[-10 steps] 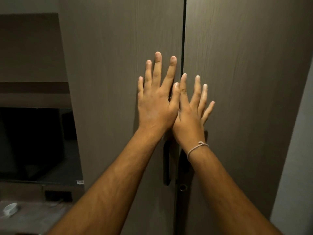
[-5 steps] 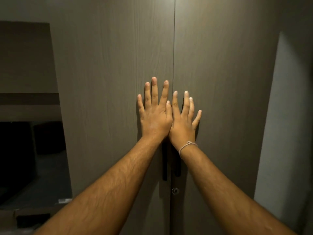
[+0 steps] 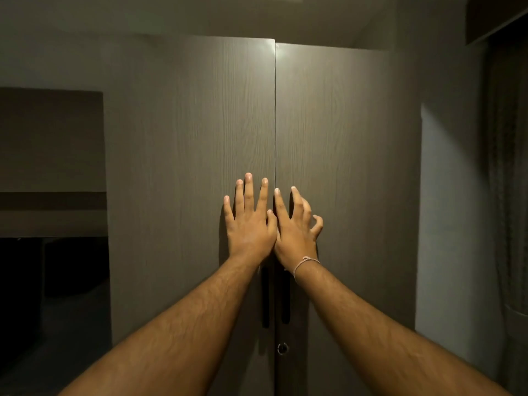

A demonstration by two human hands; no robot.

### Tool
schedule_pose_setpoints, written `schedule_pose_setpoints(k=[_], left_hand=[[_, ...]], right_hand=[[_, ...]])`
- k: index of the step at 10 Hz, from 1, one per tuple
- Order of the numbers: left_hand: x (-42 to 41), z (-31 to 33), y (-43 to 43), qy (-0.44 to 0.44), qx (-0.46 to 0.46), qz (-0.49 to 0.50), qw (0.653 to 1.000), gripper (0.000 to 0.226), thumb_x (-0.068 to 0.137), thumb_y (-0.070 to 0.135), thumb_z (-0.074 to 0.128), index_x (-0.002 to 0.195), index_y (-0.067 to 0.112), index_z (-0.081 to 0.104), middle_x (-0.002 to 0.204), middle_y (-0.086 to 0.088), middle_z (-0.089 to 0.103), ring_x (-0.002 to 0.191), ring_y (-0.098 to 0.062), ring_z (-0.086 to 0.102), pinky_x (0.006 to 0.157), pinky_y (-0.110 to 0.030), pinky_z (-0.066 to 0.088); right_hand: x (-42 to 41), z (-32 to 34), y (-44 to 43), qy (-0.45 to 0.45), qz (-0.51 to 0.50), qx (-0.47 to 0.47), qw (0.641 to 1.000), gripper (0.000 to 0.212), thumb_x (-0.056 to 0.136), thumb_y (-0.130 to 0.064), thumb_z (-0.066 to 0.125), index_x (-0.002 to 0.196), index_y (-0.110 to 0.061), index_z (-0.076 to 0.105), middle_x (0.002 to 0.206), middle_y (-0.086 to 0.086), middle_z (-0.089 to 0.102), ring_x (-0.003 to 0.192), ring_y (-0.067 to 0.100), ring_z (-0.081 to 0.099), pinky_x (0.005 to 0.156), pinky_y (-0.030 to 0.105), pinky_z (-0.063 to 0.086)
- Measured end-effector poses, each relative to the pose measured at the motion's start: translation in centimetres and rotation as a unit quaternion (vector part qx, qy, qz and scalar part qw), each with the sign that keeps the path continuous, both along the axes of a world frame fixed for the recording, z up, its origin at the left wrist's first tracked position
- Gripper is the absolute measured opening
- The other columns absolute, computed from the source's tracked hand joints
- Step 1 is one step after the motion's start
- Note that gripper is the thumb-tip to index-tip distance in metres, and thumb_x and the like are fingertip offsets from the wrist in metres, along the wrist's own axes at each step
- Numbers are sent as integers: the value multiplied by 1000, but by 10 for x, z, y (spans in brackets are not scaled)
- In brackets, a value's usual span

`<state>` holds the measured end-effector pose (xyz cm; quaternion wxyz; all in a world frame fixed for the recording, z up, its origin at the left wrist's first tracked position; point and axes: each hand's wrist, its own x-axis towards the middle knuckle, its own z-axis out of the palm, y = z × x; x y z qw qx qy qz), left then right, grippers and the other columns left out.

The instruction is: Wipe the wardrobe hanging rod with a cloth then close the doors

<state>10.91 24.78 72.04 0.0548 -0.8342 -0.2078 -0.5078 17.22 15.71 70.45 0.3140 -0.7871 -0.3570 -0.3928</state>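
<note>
No legible text or labels.

You face two wardrobe doors [image 3: 200, 132] in grey-brown with a fine vertical wood-grain pattern, split by a thin dark seam. Toward 6 o'clock sit two black bar handles [image 3: 265, 298] and a silver round lock [image 3: 282, 348]. At 3 o'clock the wall [image 3: 451, 224] shows pale bluish-white. Your right wrist wears a whitish thread bracelet [image 3: 305, 263].

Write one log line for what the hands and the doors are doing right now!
left hand: flat on left door | right hand: fingers curling, on right door | doors: shut | cloth: not in view
</note>
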Motion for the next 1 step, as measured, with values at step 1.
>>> schedule_pose_setpoints(k=[1], left_hand=[[-14,-6,11,-16,29,4,999,75,111,44,26,172,32,-16,180,-2,-26,168,-21,-19,136,-57,-5]], right_hand=[[6,-1,-11,-46,15,35,998,71,103,-40,37,168,-44,9,179,-4,-6,167,23,6,127,67,14]])
